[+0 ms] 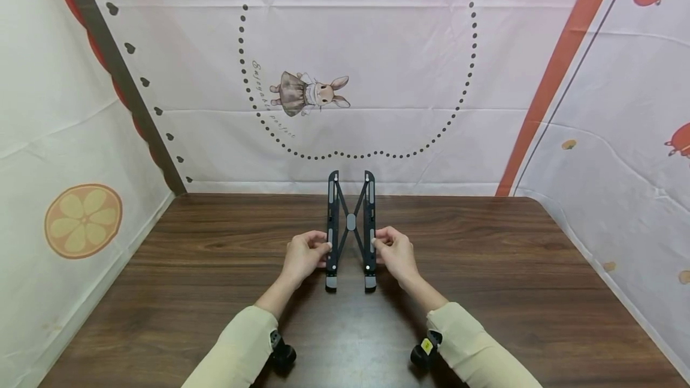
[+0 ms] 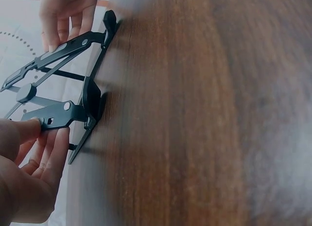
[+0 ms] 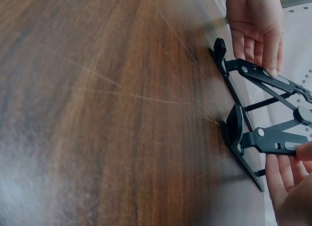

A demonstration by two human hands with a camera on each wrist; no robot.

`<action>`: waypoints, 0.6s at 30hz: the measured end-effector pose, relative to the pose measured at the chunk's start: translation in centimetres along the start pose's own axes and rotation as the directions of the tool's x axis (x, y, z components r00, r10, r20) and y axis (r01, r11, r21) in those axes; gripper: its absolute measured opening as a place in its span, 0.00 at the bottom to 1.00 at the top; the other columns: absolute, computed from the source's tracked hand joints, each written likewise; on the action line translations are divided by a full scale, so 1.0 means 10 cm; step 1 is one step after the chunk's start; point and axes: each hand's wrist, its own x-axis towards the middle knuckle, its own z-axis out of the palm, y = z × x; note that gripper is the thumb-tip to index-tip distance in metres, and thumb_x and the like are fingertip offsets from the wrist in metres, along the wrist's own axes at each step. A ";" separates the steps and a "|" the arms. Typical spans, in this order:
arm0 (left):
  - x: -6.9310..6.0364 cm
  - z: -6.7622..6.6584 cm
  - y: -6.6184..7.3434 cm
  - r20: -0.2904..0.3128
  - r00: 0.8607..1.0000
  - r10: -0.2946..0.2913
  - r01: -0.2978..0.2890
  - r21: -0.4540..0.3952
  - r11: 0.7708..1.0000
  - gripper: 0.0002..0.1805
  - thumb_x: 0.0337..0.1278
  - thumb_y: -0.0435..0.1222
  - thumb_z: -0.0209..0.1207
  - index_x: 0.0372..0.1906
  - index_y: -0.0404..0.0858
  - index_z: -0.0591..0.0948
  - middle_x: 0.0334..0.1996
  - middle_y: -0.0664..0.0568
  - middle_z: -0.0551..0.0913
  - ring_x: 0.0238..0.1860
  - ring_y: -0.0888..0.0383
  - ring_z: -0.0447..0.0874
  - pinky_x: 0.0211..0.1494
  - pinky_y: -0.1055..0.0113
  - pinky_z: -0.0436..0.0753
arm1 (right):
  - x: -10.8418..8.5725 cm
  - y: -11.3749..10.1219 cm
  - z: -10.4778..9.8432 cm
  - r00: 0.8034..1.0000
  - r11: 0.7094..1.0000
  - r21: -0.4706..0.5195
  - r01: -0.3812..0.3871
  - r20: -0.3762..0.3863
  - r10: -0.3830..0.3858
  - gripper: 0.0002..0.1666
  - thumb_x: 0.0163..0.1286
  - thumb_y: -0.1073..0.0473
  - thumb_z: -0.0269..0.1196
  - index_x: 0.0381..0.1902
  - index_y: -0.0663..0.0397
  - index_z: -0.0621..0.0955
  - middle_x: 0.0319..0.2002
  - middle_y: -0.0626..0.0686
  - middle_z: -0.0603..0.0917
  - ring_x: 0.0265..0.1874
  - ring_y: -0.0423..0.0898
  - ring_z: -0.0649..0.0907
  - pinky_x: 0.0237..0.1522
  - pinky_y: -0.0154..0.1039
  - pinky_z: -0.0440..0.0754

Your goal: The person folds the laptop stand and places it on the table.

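Note:
A black folding laptop stand (image 1: 351,222) stands on the table, its two long arms joined by crossed bars with a grey pad at the centre. My left hand (image 1: 305,254) pinches the left arm, thumb on top and fingers beneath. Likewise, my right hand (image 1: 396,254) pinches the right arm from its outer side. In the left wrist view the stand's upper arms are raised at a slant above its base bars, and the left hand (image 2: 36,162) grips the nearer arm. The right wrist view has the right hand (image 3: 292,182) on its own arm, with upturned front hooks (image 3: 235,128) beside it.
The brown wooden table (image 1: 215,292) extends on both sides of the stand. A white printed cloth (image 1: 377,64) hangs behind the table's back edge, and more cloth hangs at left and right. Each wrist wears a small black camera (image 1: 283,355).

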 end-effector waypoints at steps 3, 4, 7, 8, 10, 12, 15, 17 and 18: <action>0.00 0.01 0.01 0.000 1.000 -0.003 0.003 0.000 1.000 0.12 0.53 0.31 0.61 0.44 0.33 0.81 0.28 0.47 0.84 0.22 0.59 0.82 0.28 0.63 0.83 | 0.00 0.00 0.01 1.000 1.000 -0.007 -0.003 -0.001 0.003 0.09 0.63 0.66 0.59 0.41 0.64 0.79 0.31 0.55 0.79 0.27 0.47 0.79 0.31 0.45 0.83; 0.00 0.01 0.01 0.001 1.000 -0.001 0.001 -0.001 1.000 0.12 0.53 0.30 0.61 0.44 0.33 0.81 0.28 0.47 0.84 0.22 0.59 0.82 0.28 0.63 0.83 | 0.00 0.00 0.01 1.000 1.000 -0.007 -0.004 -0.002 0.004 0.09 0.63 0.66 0.59 0.41 0.64 0.79 0.31 0.55 0.79 0.27 0.46 0.79 0.31 0.45 0.83; 0.00 0.02 0.01 0.004 1.000 0.009 -0.009 -0.002 1.000 0.12 0.53 0.30 0.60 0.44 0.32 0.80 0.28 0.46 0.84 0.22 0.59 0.82 0.28 0.64 0.83 | 0.01 -0.01 0.02 1.000 1.000 -0.008 -0.001 -0.007 0.001 0.08 0.62 0.67 0.60 0.40 0.64 0.79 0.31 0.55 0.80 0.25 0.43 0.78 0.30 0.44 0.83; 0.01 0.03 0.01 0.004 1.000 0.011 -0.010 -0.005 1.000 0.12 0.53 0.30 0.60 0.44 0.32 0.81 0.28 0.46 0.84 0.22 0.59 0.82 0.27 0.63 0.83 | 0.01 -0.01 0.03 1.000 1.000 -0.008 -0.001 -0.008 0.001 0.08 0.62 0.67 0.60 0.40 0.64 0.80 0.31 0.55 0.80 0.25 0.43 0.78 0.30 0.44 0.83; 0.01 0.04 0.01 0.004 1.000 0.011 -0.011 -0.010 1.000 0.11 0.53 0.30 0.60 0.43 0.32 0.81 0.28 0.46 0.84 0.22 0.59 0.82 0.28 0.63 0.83 | 0.01 -0.01 0.03 1.000 1.000 -0.009 0.001 -0.010 -0.001 0.08 0.62 0.67 0.60 0.40 0.64 0.80 0.30 0.55 0.80 0.24 0.42 0.77 0.29 0.44 0.83; 0.01 0.05 0.02 0.004 1.000 0.011 -0.011 -0.012 1.000 0.11 0.53 0.30 0.60 0.42 0.33 0.81 0.28 0.46 0.84 0.22 0.59 0.82 0.28 0.63 0.83 | 0.01 -0.01 0.04 1.000 1.000 -0.009 0.002 -0.012 -0.002 0.09 0.62 0.67 0.59 0.40 0.64 0.80 0.30 0.54 0.79 0.24 0.42 0.77 0.29 0.44 0.83; 0.01 0.06 0.01 0.005 1.000 0.005 -0.005 -0.014 1.000 0.10 0.53 0.30 0.61 0.42 0.34 0.81 0.28 0.46 0.84 0.21 0.59 0.82 0.27 0.63 0.83 | 0.01 -0.01 0.05 1.000 1.000 -0.006 0.001 -0.010 -0.001 0.09 0.62 0.67 0.59 0.40 0.64 0.80 0.30 0.55 0.79 0.25 0.43 0.78 0.30 0.45 0.83; 0.02 0.07 0.01 0.007 1.000 0.006 -0.006 -0.011 1.000 0.10 0.53 0.30 0.61 0.42 0.34 0.81 0.28 0.46 0.84 0.21 0.59 0.82 0.27 0.64 0.83 | 0.01 -0.01 0.05 1.000 1.000 -0.004 0.002 -0.003 -0.002 0.09 0.63 0.67 0.59 0.41 0.63 0.80 0.31 0.55 0.79 0.26 0.45 0.79 0.30 0.45 0.83; 0.02 0.07 0.01 0.006 1.000 0.007 -0.007 -0.008 1.000 0.11 0.53 0.30 0.61 0.43 0.33 0.81 0.28 0.46 0.84 0.21 0.59 0.82 0.26 0.64 0.83 | 0.01 -0.02 0.05 1.000 1.000 -0.003 0.001 0.002 -0.001 0.09 0.63 0.66 0.59 0.41 0.63 0.80 0.31 0.55 0.80 0.27 0.46 0.79 0.30 0.45 0.83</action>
